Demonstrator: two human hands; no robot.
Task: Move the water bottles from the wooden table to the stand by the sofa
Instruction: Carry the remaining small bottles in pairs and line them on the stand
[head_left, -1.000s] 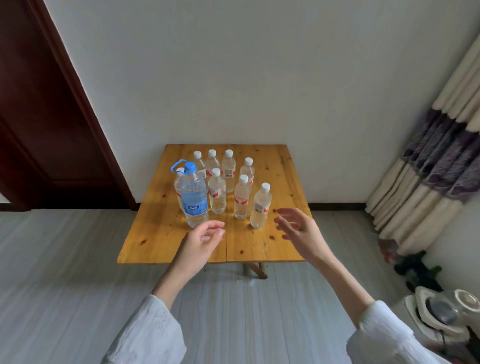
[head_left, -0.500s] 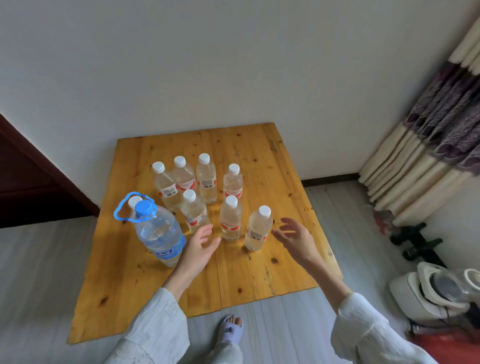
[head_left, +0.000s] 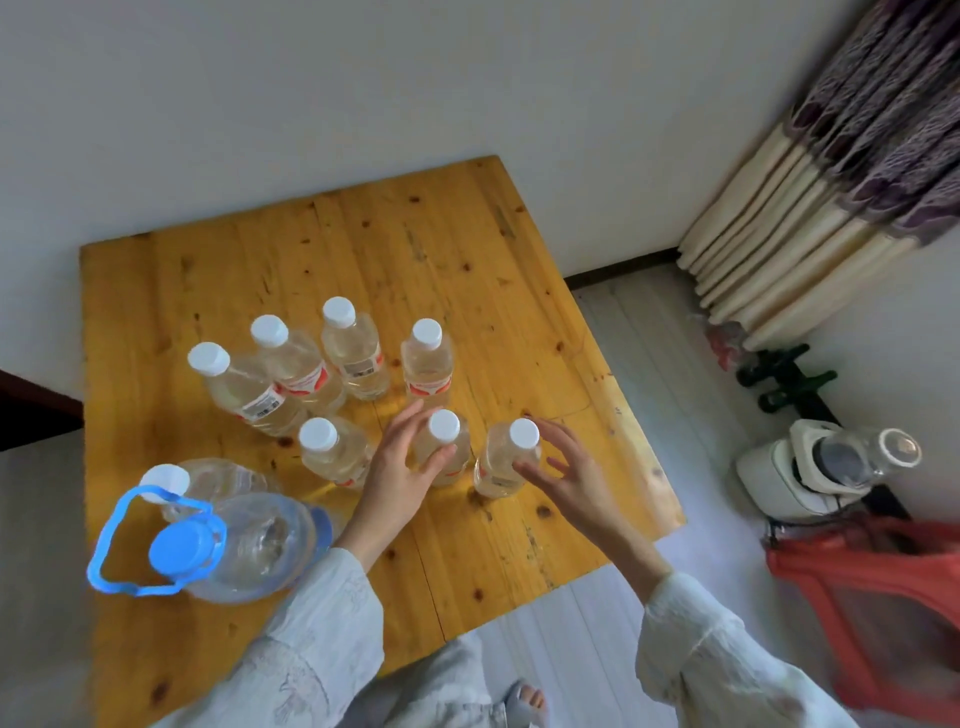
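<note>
Several small clear water bottles with white caps stand on the wooden table (head_left: 467, 249). My left hand (head_left: 400, 467) wraps a front bottle (head_left: 447, 441), with the thumb across its front and the fingers along its left side. My right hand (head_left: 566, 478) hovers with spread fingers round the rightmost front bottle (head_left: 501, 462), and its fingertips stay a little off the cap. At the table's near left stands a large jug (head_left: 249, 545) with a blue cap and handle, and another small bottle (head_left: 208, 478) is right behind it. Neither the stand nor the sofa is in view.
The table's far edge meets a white wall. On the floor to the right are a striped curtain (head_left: 831, 182), a dark green object (head_left: 784, 374), a white appliance (head_left: 810, 473) and a red mesh basket (head_left: 883, 597). My foot (head_left: 524, 696) is below the table's near edge.
I have come closer and look down more steeply. Both hands moved forward from in front of the bottles onto the two front right bottles, and the left now holds one.
</note>
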